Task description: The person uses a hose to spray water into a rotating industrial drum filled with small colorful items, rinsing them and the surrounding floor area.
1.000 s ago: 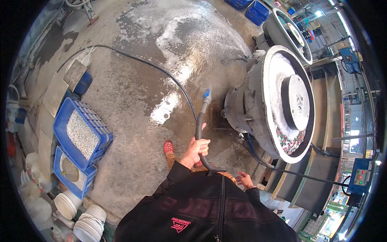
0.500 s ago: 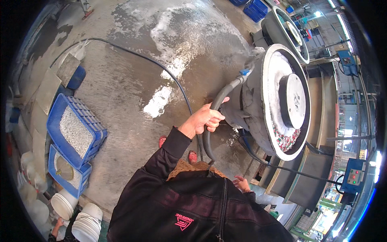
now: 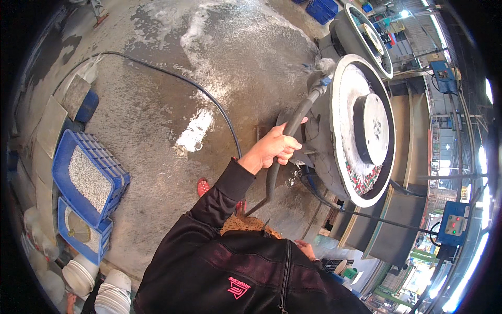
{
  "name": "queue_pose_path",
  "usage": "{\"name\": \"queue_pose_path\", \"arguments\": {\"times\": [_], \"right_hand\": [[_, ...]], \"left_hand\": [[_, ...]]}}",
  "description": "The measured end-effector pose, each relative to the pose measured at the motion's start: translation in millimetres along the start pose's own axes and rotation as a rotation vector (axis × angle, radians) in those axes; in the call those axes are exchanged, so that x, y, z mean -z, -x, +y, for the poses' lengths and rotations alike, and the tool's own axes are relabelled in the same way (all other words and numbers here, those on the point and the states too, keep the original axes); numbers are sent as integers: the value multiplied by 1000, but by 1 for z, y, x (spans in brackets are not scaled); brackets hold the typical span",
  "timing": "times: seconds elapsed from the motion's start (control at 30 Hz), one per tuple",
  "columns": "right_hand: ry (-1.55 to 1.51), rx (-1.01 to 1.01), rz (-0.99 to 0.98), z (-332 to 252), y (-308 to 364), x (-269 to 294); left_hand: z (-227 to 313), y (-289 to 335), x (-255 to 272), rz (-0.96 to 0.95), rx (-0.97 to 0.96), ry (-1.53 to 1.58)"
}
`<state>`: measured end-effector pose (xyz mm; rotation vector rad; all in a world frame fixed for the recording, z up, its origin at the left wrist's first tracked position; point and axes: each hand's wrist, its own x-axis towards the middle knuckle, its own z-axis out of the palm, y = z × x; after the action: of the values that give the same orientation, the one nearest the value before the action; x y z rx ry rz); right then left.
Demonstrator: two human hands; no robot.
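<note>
My left hand [image 3: 277,146] is wrapped round a thick dark grey hose [image 3: 298,116]. The hose's blue-fitted end [image 3: 325,82] lies against the outer wall near the far left rim of a round grey vibrating tub [image 3: 357,201]. White foam [image 3: 349,99] fills much of the tub's ring around a raised round hub [image 3: 377,125]. Small red, green and white pieces [image 3: 363,180] show in the ring's near part. Low by my right side, my right hand [image 3: 306,249] holds nothing visible, its fingers loosely apart and partly hidden by my jacket.
A second round tub [image 3: 361,39] stands behind. Blue crates [image 3: 94,172] of white pellets and stacked white buckets [image 3: 112,293] are at left. A black hose [image 3: 183,78] crosses the wet floor [image 3: 151,115]. A blue control box [image 3: 454,223] hangs at right.
My left hand has moved slightly right and nearer the tub, with the hose still in it. The hose's end has shifted closer to the rim. My right hand has drawn further behind my jacket.
</note>
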<state>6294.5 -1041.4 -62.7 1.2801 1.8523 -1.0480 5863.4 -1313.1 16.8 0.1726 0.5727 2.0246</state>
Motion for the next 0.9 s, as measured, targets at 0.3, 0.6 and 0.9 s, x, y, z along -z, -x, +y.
{"name": "queue_pose_path", "arguments": {"times": [0.3, 0.6, 0.9], "right_hand": [[-11, -2, 26, -9, 17, -6], [-112, -99, 36, 29, -6, 5], [-240, -80, 103, 69, -34, -21]], "left_hand": [[19, -27, 22, 133, -6, -86], [58, -42, 15, 77, -9, -165], [23, -57, -14, 188, 55, -225]]}}
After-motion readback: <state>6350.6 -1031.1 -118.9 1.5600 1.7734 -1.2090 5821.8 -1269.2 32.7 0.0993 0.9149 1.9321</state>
